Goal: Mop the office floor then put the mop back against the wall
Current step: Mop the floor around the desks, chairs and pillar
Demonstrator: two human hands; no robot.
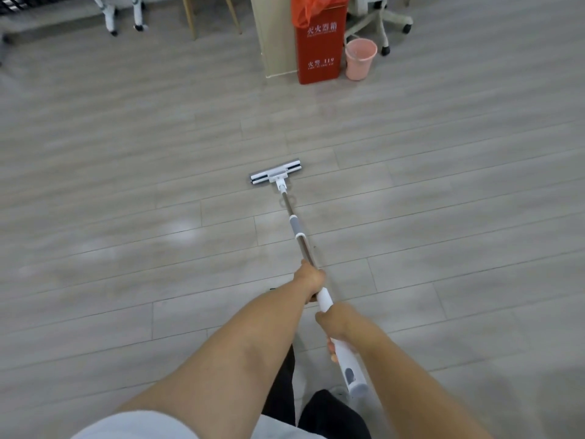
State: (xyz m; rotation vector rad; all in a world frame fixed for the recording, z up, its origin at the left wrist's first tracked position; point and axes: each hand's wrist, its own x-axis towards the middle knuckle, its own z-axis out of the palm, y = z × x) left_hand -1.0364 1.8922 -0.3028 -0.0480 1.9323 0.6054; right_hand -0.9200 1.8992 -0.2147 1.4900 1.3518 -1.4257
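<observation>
Head view, looking down along a flat mop held out over the grey plank floor; the mop head, white with dark ends, lies flat on the planks ahead of the person, set crosswise to the shaft; the shaft slopes back from it to both hands. The left hand is the forward one, its fingers wrapped round the metal section of the shaft; the right hand sits just behind it, curled round the white grip, whose grey-tipped end shows below the wrist. Pale, shiny patches mark the floor to the left of the shaft. Far ahead stand a red box with white lettering and, just beside it on the right, a pink bucket; a white chair base on castors stands behind the bucket.
</observation>
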